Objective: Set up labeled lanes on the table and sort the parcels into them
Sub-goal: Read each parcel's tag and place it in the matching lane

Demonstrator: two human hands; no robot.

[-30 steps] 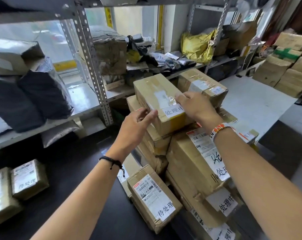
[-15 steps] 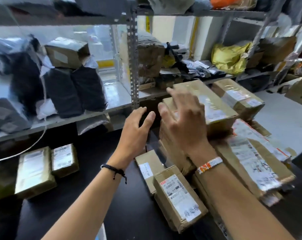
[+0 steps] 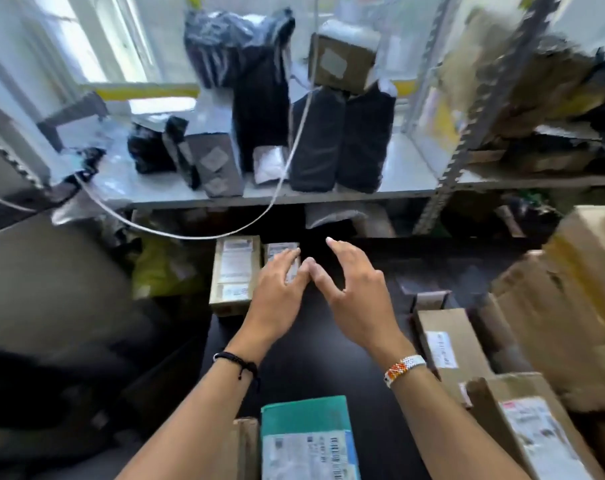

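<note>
Both my hands hover over the black table (image 3: 329, 358), fingers spread, holding nothing. My left hand (image 3: 277, 292) reaches over a small labelled cardboard parcel (image 3: 282, 252), its fingertips on or just above it. A larger labelled parcel (image 3: 233, 275) lies beside it to the left. My right hand (image 3: 353, 292) is just right of the left one, above bare table. A pile of brown cardboard parcels (image 3: 554, 306) fills the right side, with labelled boxes (image 3: 445, 348) in front. A teal parcel (image 3: 308, 438) lies at the near edge.
A metal shelf (image 3: 294, 197) behind the table holds black bagged parcels (image 3: 342, 140) and a brown box (image 3: 342, 64). A white cable (image 3: 190, 233) sags below the shelf. A yellow bag (image 3: 162, 268) lies left of the table. The view is blurred.
My view has swung left, away from the parcel pile. Both hands left the top box of the pile and moved left to the small parcels on the black table.
</note>
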